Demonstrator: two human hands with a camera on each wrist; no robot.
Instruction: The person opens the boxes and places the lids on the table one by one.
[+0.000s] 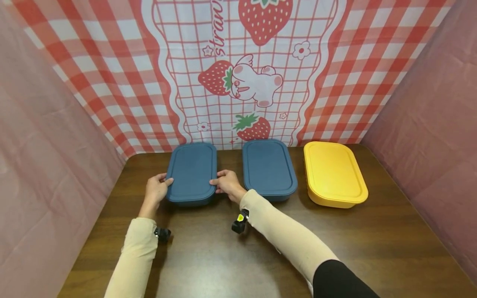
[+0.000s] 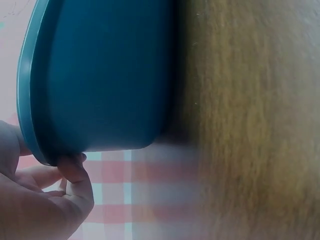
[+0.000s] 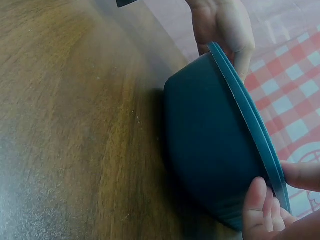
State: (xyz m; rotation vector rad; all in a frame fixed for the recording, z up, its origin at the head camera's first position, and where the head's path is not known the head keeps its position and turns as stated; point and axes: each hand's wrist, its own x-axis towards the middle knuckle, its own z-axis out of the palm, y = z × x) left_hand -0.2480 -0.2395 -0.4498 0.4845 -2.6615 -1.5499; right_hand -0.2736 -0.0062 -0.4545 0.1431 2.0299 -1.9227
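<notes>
A dark blue lidded container [image 1: 192, 171] sits on the table at the left, against the checked cloth. My left hand [image 1: 155, 189] holds its left rim, thumb on top of the lid and fingers under the edge. On the opposite side my right hand [image 1: 229, 184] pinches the right rim in the same manner. In the left wrist view the left hand [image 2: 55, 195] grips the lid's edge from the side. The right wrist view shows the right hand [image 3: 275, 210] with thumb above the rim and fingers below it. The lid covers whatever the container may hold.
A second blue lidded container [image 1: 269, 167] stands just right of my right hand, and a yellow lidded container [image 1: 335, 171] is farther right. Behind them hangs a red-and-white checked cloth [image 1: 130, 74]. Pink curtains [image 1: 425, 107] flank the brown wooden table [image 1: 208, 256].
</notes>
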